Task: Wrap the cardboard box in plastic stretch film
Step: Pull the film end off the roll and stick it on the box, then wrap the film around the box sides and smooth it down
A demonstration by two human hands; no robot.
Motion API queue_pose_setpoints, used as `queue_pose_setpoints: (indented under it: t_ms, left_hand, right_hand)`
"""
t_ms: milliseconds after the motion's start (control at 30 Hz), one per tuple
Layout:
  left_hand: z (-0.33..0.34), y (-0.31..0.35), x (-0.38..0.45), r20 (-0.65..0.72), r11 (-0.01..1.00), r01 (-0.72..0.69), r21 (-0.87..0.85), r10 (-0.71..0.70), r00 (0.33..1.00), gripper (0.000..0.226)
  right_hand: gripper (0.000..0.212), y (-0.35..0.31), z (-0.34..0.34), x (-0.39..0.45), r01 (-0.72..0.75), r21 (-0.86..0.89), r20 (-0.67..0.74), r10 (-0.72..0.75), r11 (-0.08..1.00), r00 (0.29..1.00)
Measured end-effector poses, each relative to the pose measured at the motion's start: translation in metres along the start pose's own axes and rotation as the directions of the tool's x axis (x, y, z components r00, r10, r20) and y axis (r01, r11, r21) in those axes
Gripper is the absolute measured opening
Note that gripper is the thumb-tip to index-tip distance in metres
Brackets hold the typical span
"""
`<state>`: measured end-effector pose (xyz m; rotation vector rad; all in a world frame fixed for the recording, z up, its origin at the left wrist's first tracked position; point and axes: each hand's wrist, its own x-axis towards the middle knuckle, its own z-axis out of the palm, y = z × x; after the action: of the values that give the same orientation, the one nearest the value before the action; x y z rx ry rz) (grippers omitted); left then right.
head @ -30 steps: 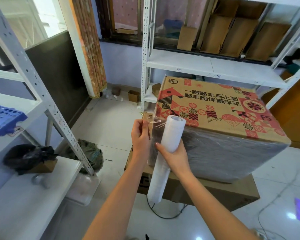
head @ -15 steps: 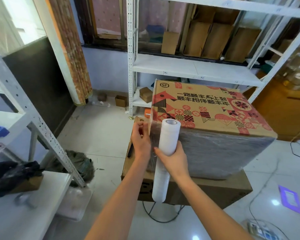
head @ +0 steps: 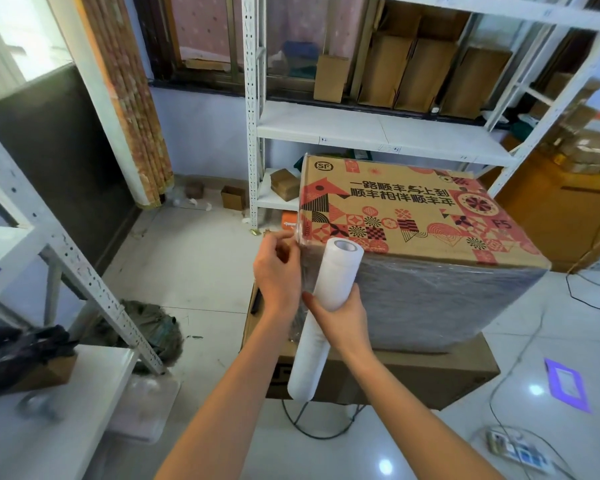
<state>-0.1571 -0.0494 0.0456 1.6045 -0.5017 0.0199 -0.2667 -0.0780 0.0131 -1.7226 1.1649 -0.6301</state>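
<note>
Your right hand [head: 340, 317] grips the roll of stretch film [head: 326, 306] around its middle, fingers curled round the white tube, which stands nearly upright with a slight lean, its open top end toward the centre of the frame and its lower end hanging down below your wrist. The roll sits right at the near left corner of the cardboard box [head: 395, 209], just in front of the film-covered front face.

Your left hand [head: 278, 271] is immediately left of the roll, fingers bent and pinching the loose edge of film [head: 300, 237] at the box's upper left corner; thin clear film stretches from those fingertips across to the roll. The two hands are close together, nearly touching.

The box fills the centre right of the frame, its printed red-and-black top bare, its front face under cloudy film. It rests on a flatter brown carton [head: 413, 372] beneath it. Behind, in the upper part of the frame, a white metal shelf rack [head: 361, 128] carries flattened cartons. At lower left, a white shelf [head: 59, 410] bears a black bag [head: 18, 348].
</note>
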Motion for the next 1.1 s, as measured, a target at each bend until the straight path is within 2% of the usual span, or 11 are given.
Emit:
queue_pose_setpoints:
  t_ms: [133,233,267,400,500,600,900,1000,1100]
  left_hand:
    - [-0.002,0.006,-0.003,0.090,0.999,-0.047,-0.005,0.048,0.995,0.022]
    - [-0.002,0.002,-0.004,0.200,0.954,-0.212,0.210,0.170,0.965,0.028]
    - [-0.001,0.000,-0.002,0.234,0.949,-0.223,0.223,0.170,0.957,0.028]
    - [0.003,-0.003,0.003,0.374,0.998,-0.063,-0.027,0.069,0.925,0.017]
    - [0.004,-0.005,0.006,0.344,0.992,-0.011,-0.125,0.054,0.937,0.011]
    - [0.007,-0.006,0.006,0.304,0.992,-0.044,-0.118,0.078,0.949,0.013]
    - [0.012,-0.010,0.012,0.300,0.994,-0.039,-0.103,0.068,0.951,0.021]
    - [0.012,-0.010,0.012,0.288,0.991,-0.023,-0.129,0.060,0.956,0.017]
    - [0.009,-0.009,0.014,0.277,0.988,0.048,-0.147,-0.006,0.961,0.007]
  right_hand:
    - [0.066,0.000,-0.001,-0.001,0.005,-0.015,0.004,-0.005,1.000,1.000]
    - [0.072,-0.002,-0.002,-0.001,0.006,-0.010,0.025,-0.006,1.000,1.000]
    - [0.075,-0.003,-0.002,-0.001,0.004,-0.002,0.032,-0.004,1.000,0.999]
    - [0.083,-0.002,-0.002,0.001,-0.003,0.051,0.069,-0.001,0.999,0.998]
    - [0.075,0.000,-0.004,0.003,-0.013,0.078,0.105,0.005,0.997,0.994]
    - [0.072,0.000,-0.005,0.005,-0.016,0.080,0.121,0.006,0.997,0.993]
    - [0.077,0.000,-0.016,0.015,-0.034,0.047,-0.011,0.035,0.998,0.999]
    - [0.075,0.000,-0.016,0.013,-0.034,0.019,-0.066,0.036,0.999,0.997]
    - [0.069,-0.004,-0.015,0.010,-0.017,-0.058,-0.127,0.009,0.998,0.992]
